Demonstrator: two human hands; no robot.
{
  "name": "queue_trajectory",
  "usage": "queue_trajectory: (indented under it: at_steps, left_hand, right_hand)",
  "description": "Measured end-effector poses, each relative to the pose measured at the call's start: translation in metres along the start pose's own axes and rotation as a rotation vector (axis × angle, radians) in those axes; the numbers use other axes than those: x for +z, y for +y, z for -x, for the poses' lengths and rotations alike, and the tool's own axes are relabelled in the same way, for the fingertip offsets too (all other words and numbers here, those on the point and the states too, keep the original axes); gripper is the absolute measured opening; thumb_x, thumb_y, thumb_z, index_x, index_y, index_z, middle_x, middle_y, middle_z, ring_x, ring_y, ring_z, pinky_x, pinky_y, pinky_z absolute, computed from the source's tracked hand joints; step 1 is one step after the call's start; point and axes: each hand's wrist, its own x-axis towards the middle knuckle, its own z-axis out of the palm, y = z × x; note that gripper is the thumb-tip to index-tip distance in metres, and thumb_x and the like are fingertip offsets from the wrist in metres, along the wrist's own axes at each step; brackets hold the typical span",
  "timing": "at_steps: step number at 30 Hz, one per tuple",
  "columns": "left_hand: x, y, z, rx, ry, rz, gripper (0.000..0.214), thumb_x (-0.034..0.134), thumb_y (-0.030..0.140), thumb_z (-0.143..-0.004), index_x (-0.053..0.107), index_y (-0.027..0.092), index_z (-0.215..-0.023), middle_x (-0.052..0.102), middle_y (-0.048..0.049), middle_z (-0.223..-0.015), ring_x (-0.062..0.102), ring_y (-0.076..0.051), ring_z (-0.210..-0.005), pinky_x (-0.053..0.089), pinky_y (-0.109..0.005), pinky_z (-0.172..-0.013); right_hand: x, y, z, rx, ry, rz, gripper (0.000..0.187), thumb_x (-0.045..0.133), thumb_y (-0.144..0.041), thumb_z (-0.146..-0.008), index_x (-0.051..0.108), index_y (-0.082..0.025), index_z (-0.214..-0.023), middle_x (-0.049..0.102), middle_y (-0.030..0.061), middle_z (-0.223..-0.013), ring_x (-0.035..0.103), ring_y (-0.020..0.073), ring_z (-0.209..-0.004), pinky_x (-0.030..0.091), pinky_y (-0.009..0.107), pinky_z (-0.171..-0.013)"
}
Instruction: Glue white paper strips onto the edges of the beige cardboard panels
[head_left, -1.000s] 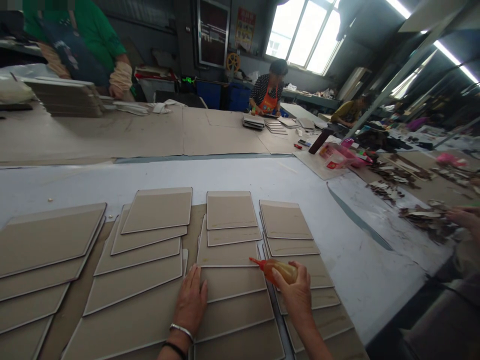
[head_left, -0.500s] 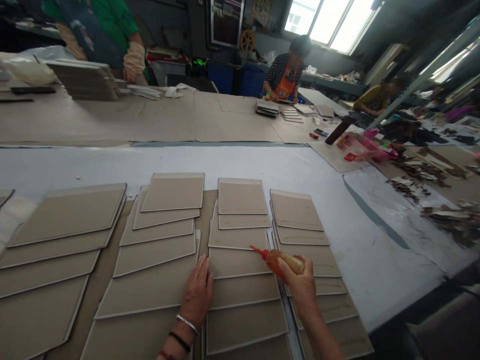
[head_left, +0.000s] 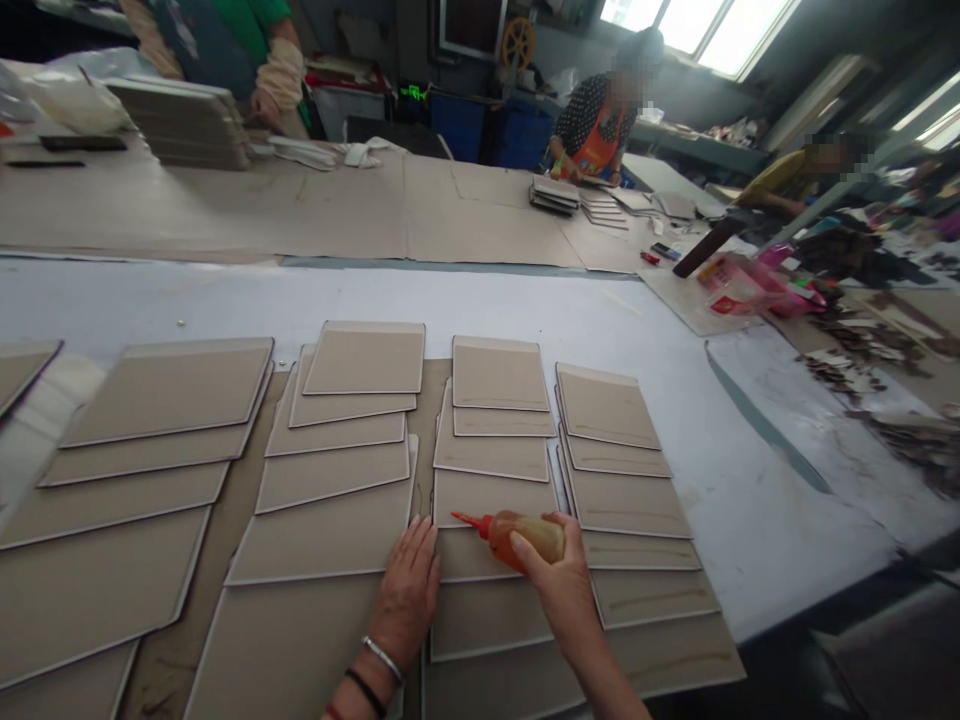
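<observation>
My right hand (head_left: pixel 561 590) grips a squeeze bottle (head_left: pixel 531 538) of amber liquid, probably glue. Its red nozzle (head_left: pixel 472 522) points left, close over a grey-brown panel (head_left: pixel 491 497) in an overlapped column; I cannot tell if the tip touches. My left hand (head_left: pixel 409 595) lies flat with fingers stretched out, between that column and the panels (head_left: pixel 330 550) on its left. Brownish wet streaks run along the lower edges of the rightmost column's panels (head_left: pixel 637 500) and the upper panels (head_left: pixel 501 422) of the column being worked on.
More overlapped panels (head_left: pixel 165 400) lie at the left. Across the brown table (head_left: pixel 337 215) are a tall panel stack (head_left: pixel 184 125), a person in green (head_left: pixel 217 60) and a person in an orange apron (head_left: pixel 592 130). A pink basket (head_left: pixel 780 285) and scraps (head_left: pixel 847 375) sit at right.
The bottle's nozzle has gone left and toward me, from the right side of one panel to the left side of a nearer one. My left hand stays flat. The view has shifted.
</observation>
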Motion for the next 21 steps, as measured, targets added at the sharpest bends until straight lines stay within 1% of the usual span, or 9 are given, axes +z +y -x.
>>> queue_trajectory:
  at_steps: [5,9,13,21]
  left_hand:
    - [-0.002,0.000,-0.001,0.020,0.007,-0.009,0.040,0.040,0.018,-0.085,0.042,0.016,-0.125,0.057,-0.0123,-0.119,0.047,-0.024,-0.117,0.047,-0.044,-0.093]
    - [-0.003,0.000,-0.002,0.038,0.003,-0.026,0.041,0.040,0.017,-0.085,0.041,0.016,-0.126,0.057,-0.0126,-0.119,0.048,-0.024,-0.117,0.047,-0.044,-0.093]
    - [-0.004,-0.001,-0.003,0.065,-0.005,-0.048,0.042,0.040,0.017,-0.085,0.039,0.014,-0.127,0.057,-0.0134,-0.119,0.048,-0.024,-0.117,0.046,-0.044,-0.093]
    - [-0.006,-0.002,-0.003,0.099,0.000,-0.071,0.045,0.041,0.019,-0.085,0.035,0.014,-0.129,0.056,-0.0148,-0.119,0.048,-0.025,-0.116,0.046,-0.045,-0.092]
  right_hand:
    - [0.010,0.000,0.004,-0.046,0.001,0.042,0.045,0.067,-0.039,-0.060,0.049,-0.021,-0.097,0.056,0.0041,-0.096,0.055,0.0221,-0.089,0.043,0.035,-0.081]
    - [0.011,0.001,0.005,-0.081,0.026,0.063,0.043,0.066,-0.036,-0.061,0.049,-0.021,-0.098,0.055,0.0039,-0.097,0.053,0.0217,-0.091,0.041,0.036,-0.085]
    - [0.000,0.004,0.003,-0.061,0.053,0.077,0.045,0.067,-0.038,-0.061,0.049,-0.022,-0.098,0.053,0.0037,-0.097,0.053,0.0218,-0.090,0.043,0.035,-0.083]
    - [-0.030,0.018,-0.006,-0.046,0.150,0.138,0.044,0.065,-0.041,-0.063,0.048,-0.022,-0.098,0.051,0.0039,-0.097,0.052,0.0216,-0.089,0.043,0.035,-0.082]
